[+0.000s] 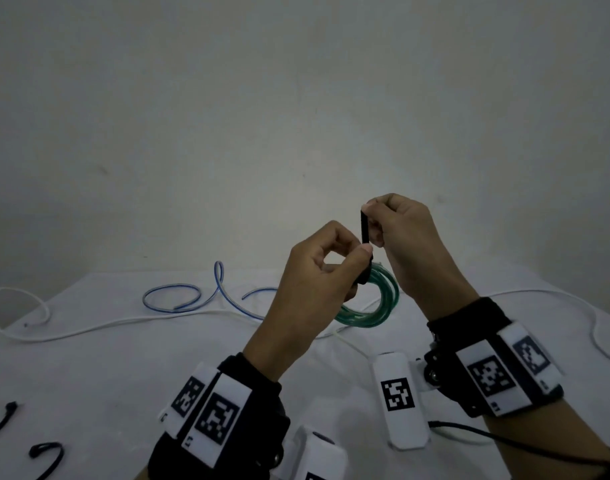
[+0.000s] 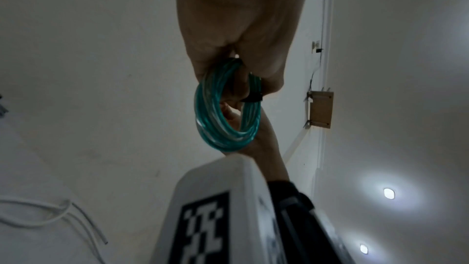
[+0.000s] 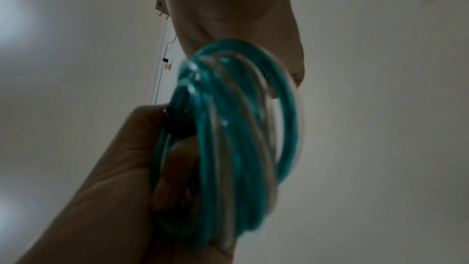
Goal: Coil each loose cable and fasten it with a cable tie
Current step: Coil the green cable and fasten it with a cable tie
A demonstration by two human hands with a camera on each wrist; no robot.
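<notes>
A coiled green cable hangs in the air above the white table. My left hand grips the coil at its top, where a black cable tie wraps it. My right hand pinches the tie's free end and holds it straight up above the coil. A loose blue cable lies at the back of the table, and a long white cable runs across it.
Spare black cable ties lie at the table's near left corner. The white cable loops again at the far right. A plain wall stands behind the table. Tagged white blocks ride on both wrists.
</notes>
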